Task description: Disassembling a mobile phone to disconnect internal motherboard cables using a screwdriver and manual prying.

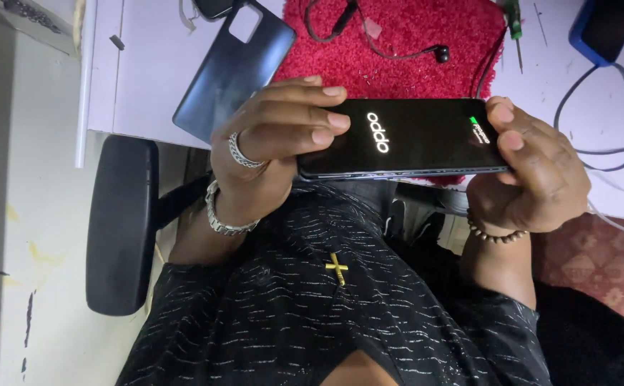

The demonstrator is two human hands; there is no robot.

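Back cover [232,68], probably loose, and earphone cable [390,50] crowd desk [140,86].

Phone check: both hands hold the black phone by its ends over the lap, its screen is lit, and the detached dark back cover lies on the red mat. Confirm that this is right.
Not quite. The head view shows the back cover lying on the pale desk top, beside the red mat, not on it. The rest holds: the left hand and right hand grip the lit black phone by its ends.
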